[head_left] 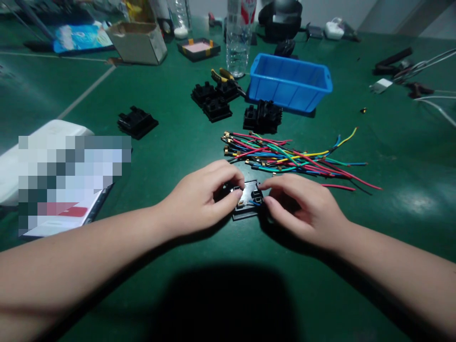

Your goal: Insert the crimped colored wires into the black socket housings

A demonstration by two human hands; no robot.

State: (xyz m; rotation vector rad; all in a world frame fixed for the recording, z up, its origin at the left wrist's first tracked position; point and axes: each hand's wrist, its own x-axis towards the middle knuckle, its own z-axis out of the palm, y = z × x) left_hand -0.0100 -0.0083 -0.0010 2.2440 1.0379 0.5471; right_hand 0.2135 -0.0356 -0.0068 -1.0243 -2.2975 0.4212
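Observation:
A small black plastic housing (250, 189) lies on the green table between my two hands, its grey inner face turned up. My left hand (208, 194) pinches its left side with thumb and curled fingers. On the opposite side, my right hand (308, 204) has its thumb and index fingertip against the housing's right edge. A short bit of blue and a brass-coloured terminal (241, 203) show inside the housing; their ends are hidden. Just behind my hands lies a loose bundle of coloured wires (285, 154) with brass terminals, mostly at the left ends.
Several black housings (217, 109) sit farther back, one (137, 121) apart at left. Behind the wires are a blue bin (290, 88), a clear bottle (237, 52) and yellow-handled pliers (223, 75). A phone (71, 190) leans on a white object (53, 130) at left.

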